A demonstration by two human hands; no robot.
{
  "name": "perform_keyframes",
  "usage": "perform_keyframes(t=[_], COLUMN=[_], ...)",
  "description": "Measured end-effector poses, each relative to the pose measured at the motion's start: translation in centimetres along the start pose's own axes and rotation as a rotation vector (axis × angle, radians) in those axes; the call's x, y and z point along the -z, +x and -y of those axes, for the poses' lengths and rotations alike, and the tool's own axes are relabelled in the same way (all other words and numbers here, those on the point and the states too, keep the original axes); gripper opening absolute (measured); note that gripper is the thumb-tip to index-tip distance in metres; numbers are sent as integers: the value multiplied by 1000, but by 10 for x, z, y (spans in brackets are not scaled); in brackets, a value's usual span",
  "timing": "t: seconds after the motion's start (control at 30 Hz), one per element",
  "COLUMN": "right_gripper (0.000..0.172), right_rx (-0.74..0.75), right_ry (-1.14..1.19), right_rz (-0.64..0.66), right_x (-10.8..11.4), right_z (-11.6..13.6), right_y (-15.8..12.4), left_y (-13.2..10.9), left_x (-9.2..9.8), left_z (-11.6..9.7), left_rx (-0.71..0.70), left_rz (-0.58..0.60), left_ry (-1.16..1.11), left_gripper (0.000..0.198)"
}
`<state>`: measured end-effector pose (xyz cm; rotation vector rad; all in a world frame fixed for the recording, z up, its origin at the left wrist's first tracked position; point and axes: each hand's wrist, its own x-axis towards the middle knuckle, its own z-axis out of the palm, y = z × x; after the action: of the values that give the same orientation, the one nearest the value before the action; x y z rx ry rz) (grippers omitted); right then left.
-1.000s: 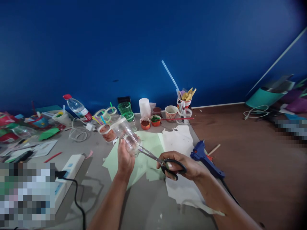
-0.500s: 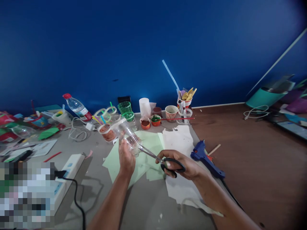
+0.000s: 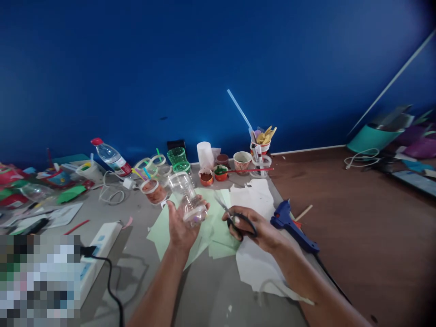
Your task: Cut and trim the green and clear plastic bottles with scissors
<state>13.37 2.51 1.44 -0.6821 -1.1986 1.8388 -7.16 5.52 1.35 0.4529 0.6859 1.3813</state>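
One clear container (image 3: pixel 188 197) was cradled by the left hand (image 3: pixel 183 229), thumb splayed; right of it, scissors (image 3: pixel 229 219) were gripped by the right hand (image 3: pixel 261 225). Slackly held, container could be dropped.

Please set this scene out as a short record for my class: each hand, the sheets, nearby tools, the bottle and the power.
Left hand: holds a clear plastic container, tilted
Right hand: holds black-handled scissors, blades apart from the container
Sheets: light-green paper, white paper
Nearby tool: blue glue gun, beside the right forearm
Bottle: red-capped bottle, leaning
Power: white power strip, black plug
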Motion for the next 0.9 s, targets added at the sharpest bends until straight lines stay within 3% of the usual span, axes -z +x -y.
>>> perform_keyframes(t=[0.1, 0.23, 0.4, 0.77, 0.9], right_gripper=[55, 54, 54, 59, 57], right_rx=[-85, -57, -62, -143, -146], right_ry=[41, 107, 106, 35, 27], right_rz=[168, 239, 340, 336, 277], right_x=[-3, 0, 2, -3, -5], right_z=[-2, -2, -2, -2, -4], right_y=[0, -3, -4, -3, -2], left_y=[-1, 2, 6, 7, 6], left_x=[5, 12, 14, 11, 8], left_z=[-1, -1, -6, -8, -8], left_rx=[5, -2, -86, -97, -142], left_rz=[76, 137, 88, 23, -29], left_ry=[-55, -84, -114, -52, 11], left_gripper=[50, 43, 40, 34, 34])
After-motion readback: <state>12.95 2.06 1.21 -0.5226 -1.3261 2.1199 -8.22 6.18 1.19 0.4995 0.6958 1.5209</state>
